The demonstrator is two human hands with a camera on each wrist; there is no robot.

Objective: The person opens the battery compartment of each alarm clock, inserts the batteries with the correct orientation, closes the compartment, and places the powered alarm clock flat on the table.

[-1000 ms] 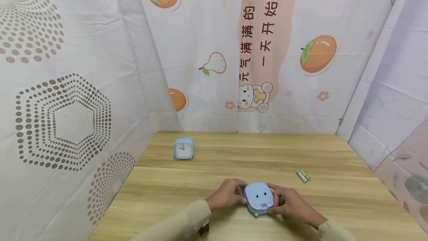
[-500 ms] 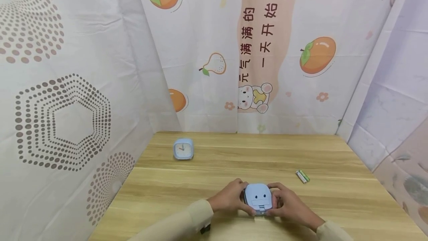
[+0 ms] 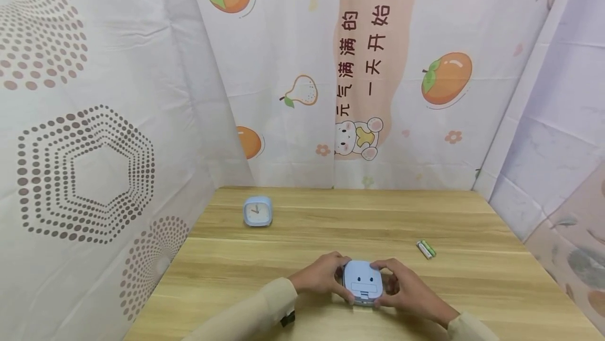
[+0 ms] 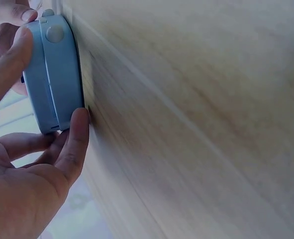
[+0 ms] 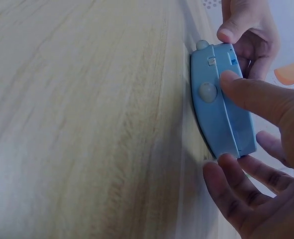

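Note:
A light-blue alarm clock [image 3: 365,270] lies flat on the wooden table with its back upward. Two dark knobs and a rectangular battery cover [image 3: 364,288] with a latch at the near edge show there. My left hand [image 3: 321,276] grips its left side, thumb at the near edge and fingers round the far left corner. From the other side my right hand [image 3: 407,289] holds it, thumb near the front right corner, index finger at the far right. Two pale round knobs, one of them the nearer knob [image 5: 208,92], stick out of its side. Its face is hidden underneath.
Two batteries [image 3: 426,249], one white and one green, lie side by side to the right, beyond my right hand. A similar blue clock [image 3: 258,212] stands upright at the back left. Printed curtains [image 3: 264,57] hang along the table's back and sides.
The alarm clock has turned slightly, so its near edge now faces me more squarely. My left thumb has moved round to the near edge; both hands stay on it.

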